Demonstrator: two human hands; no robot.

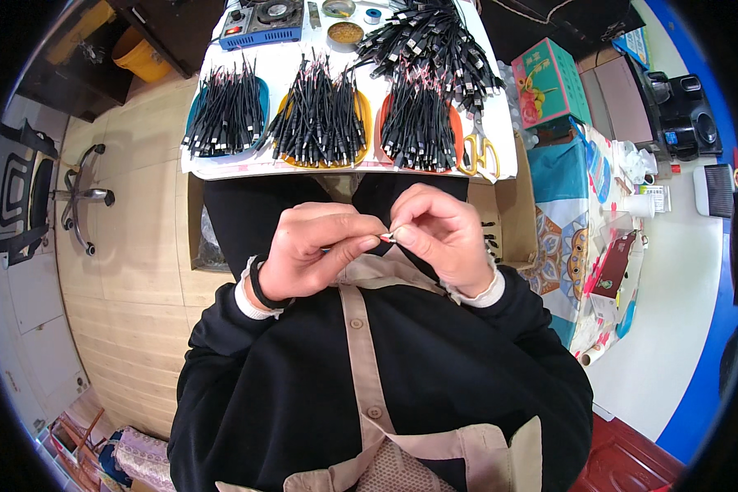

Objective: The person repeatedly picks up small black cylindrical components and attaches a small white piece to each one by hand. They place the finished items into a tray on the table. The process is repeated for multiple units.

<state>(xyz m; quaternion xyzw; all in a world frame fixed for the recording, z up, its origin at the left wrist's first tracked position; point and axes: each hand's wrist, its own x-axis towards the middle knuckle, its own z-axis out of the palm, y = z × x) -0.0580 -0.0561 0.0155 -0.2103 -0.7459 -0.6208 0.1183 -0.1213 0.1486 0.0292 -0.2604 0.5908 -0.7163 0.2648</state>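
My left hand [316, 250] and my right hand [439, 234] meet over my lap, close to my chest. Their fingertips pinch one tiny pale piece with a reddish tip [388, 237] between them. It is too small to tell what it is. On the white table [348, 168] ahead lie three bunches of short black cables: one in a blue tray [226, 115], one in an orange tray [320, 119], one in a red tray [418, 123]. A loose heap of black cables [430, 41] lies behind them.
Yellow-handled scissors [481, 152] lie at the table's right edge. A blue device with a round top [262, 20] and small round tins [346, 31] stand at the back. Open cardboard boxes [512, 213] sit under the table. An office chair [33, 205] stands left, a cluttered side table [586, 221] right.
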